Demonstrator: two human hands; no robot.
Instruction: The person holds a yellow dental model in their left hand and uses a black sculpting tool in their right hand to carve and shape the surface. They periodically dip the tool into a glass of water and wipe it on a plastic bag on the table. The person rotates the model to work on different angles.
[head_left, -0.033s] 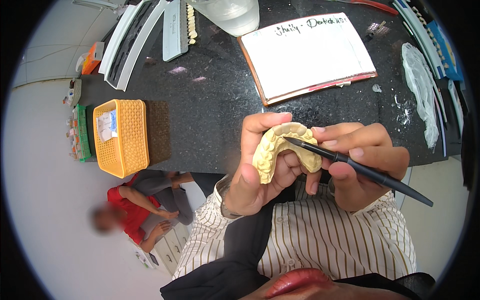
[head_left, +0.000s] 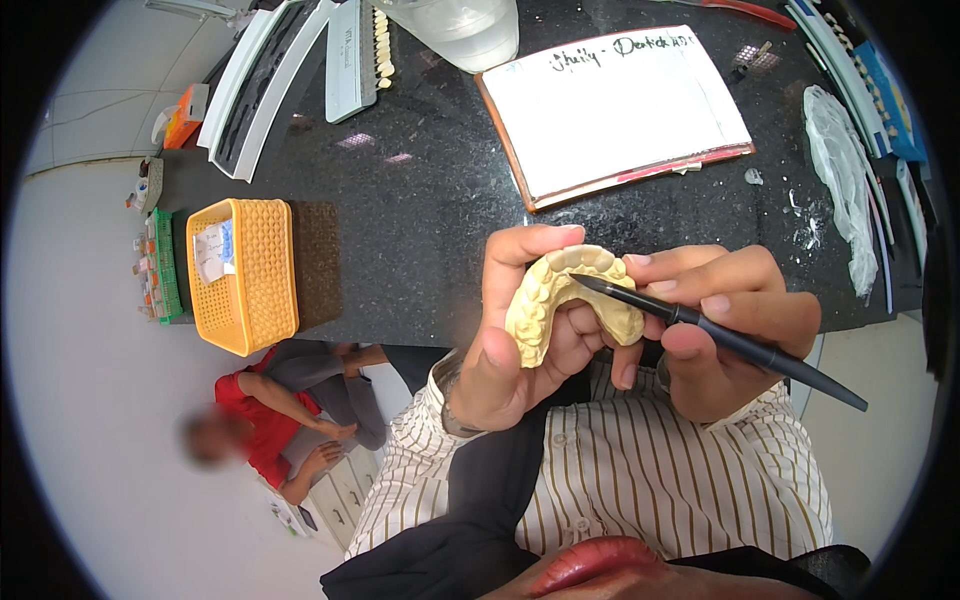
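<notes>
My left hand (head_left: pixel 493 375) is closed around a yellow plaster dental cast (head_left: pixel 537 305), fingers behind it and thumb at its left end. The cast is a horseshoe-shaped arch of teeth, its open side toward me; the front teeth look greyer than the rest. In my right hand (head_left: pixel 738 290) is a slim black pen-like tool (head_left: pixel 745 348), pinched between thumb and fingers. Its pointed tip lies at the inner edge of the front teeth; whether it touches them I cannot tell. Both hands are held just above the near edge of the dark counter.
Beyond my hands lies an open notebook (head_left: pixel 615 120) on the speckled black counter (head_left: pixel 400 230). A yellow basket (head_left: pixel 268 275) stands left, near the edge. Farther back are a tooth shade guide (head_left: pixel 350 65) and a clear container (head_left: pixel 480 35). A plastic bag (head_left: pixel 842 190) lies right; a person (head_left: pixel 285 410) sits left.
</notes>
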